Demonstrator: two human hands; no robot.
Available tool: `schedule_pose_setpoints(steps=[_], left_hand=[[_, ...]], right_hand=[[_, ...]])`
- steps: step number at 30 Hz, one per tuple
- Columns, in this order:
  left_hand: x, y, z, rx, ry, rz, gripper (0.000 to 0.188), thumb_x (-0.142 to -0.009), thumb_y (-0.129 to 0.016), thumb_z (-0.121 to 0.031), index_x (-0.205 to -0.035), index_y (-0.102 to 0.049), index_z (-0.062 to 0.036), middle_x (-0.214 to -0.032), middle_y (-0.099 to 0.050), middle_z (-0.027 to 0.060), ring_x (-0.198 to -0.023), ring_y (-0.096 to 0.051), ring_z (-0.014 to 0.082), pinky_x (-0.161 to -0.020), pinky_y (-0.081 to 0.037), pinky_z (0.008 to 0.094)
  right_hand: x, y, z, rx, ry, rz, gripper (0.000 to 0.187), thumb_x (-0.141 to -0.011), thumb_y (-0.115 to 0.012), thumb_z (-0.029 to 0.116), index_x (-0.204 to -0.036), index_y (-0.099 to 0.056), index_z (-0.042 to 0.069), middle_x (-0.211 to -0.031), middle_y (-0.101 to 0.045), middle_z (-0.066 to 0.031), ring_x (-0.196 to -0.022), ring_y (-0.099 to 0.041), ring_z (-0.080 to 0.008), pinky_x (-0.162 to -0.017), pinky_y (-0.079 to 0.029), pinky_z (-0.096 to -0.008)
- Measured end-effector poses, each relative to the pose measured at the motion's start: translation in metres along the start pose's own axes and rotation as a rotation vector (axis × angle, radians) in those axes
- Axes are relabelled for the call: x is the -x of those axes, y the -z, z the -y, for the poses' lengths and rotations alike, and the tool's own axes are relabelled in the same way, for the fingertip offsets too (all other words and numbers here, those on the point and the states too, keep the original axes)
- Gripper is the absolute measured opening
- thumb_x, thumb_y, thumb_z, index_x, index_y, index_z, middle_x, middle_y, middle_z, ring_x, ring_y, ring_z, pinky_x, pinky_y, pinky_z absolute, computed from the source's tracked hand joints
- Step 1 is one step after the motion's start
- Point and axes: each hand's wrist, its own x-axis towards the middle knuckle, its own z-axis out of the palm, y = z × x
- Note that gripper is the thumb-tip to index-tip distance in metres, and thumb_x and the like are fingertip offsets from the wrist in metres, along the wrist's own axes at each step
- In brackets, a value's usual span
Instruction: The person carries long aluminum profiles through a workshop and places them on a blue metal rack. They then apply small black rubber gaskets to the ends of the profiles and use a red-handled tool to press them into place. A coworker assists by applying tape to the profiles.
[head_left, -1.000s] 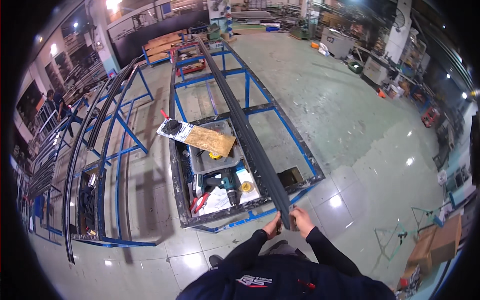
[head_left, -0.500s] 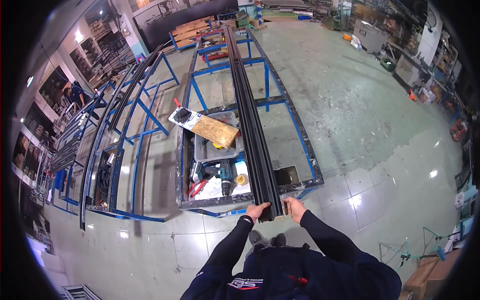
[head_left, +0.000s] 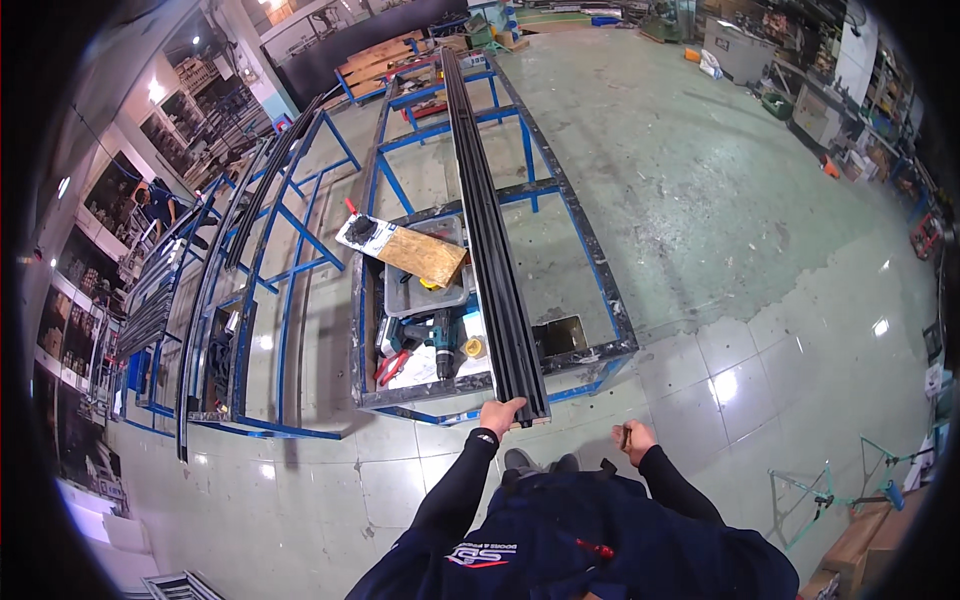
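Observation:
A bundle of long black metal profiles (head_left: 497, 270) lies lengthwise over the blue-legged frame bench (head_left: 622, 322), its near end jutting past the bench's front edge. My left hand (head_left: 503, 414) grips that near end, thumb on top. To the right and apart from the profiles, my right hand (head_left: 636, 442) is closed, with a small brownish thing at its fingers that I cannot make out. Left of the profiles lie a cordless drill (head_left: 441, 343), red-handled pliers (head_left: 391, 368), a yellow tape roll (head_left: 473, 347) and a wooden board (head_left: 425, 257) resting across a grey plastic tray (head_left: 400, 300).
Further blue racks (head_left: 290, 215) with long dark profiles stand at the left, and another person (head_left: 158, 205) is beyond them. Green metal stands (head_left: 822, 495) and cardboard boxes (head_left: 868, 545) sit at the lower right. Machines (head_left: 738, 52) line the far right.
My right hand has left the end of the profiles and moved right and toward my body. My left hand stays on the profile end, which has shifted slightly left.

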Motion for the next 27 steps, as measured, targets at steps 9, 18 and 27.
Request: schedule_pose_setpoints(steps=[9,18,27], left_hand=[[0.038,-0.065,-0.050,-0.346,-0.465,-0.419,0.056,-0.077,-0.072,-0.019,-0.116,-0.042,0.0073,-0.106,-0.052,0.0289,-0.099,-0.054,0.0469,-0.088,-0.045,0.0516],[0.043,-0.076,-0.057,-0.302,-0.509,-0.378,0.052,-0.075,-0.072,-0.018,-0.109,-0.042,0.0069,-0.106,-0.050,0.0280,-0.102,-0.051,0.0486,-0.087,-0.045,0.0519],[0.045,-0.076,-0.065,-0.266,-0.474,-0.256,0.076,-0.073,-0.081,-0.032,-0.123,-0.042,0.0098,-0.112,-0.052,0.0286,-0.109,-0.052,0.0449,-0.092,-0.046,0.0476]], right_hand=[[-0.001,-0.022,0.005,-0.010,0.075,0.065,0.026,-0.090,-0.049,0.018,-0.109,-0.056,0.001,-0.102,-0.067,-0.0148,-0.088,-0.067,-0.0270,-0.069,-0.052,-0.0399],[0.027,-0.007,0.012,0.040,0.187,0.068,0.018,-0.090,-0.048,0.016,-0.097,-0.057,0.003,-0.088,-0.067,-0.0112,-0.074,-0.064,-0.0202,-0.056,-0.048,-0.0331],[0.053,0.006,0.005,0.043,0.110,-0.034,0.019,-0.092,-0.049,0.020,-0.099,-0.057,0.005,-0.095,-0.066,-0.0099,-0.084,-0.064,-0.0199,-0.063,-0.049,-0.0350]])
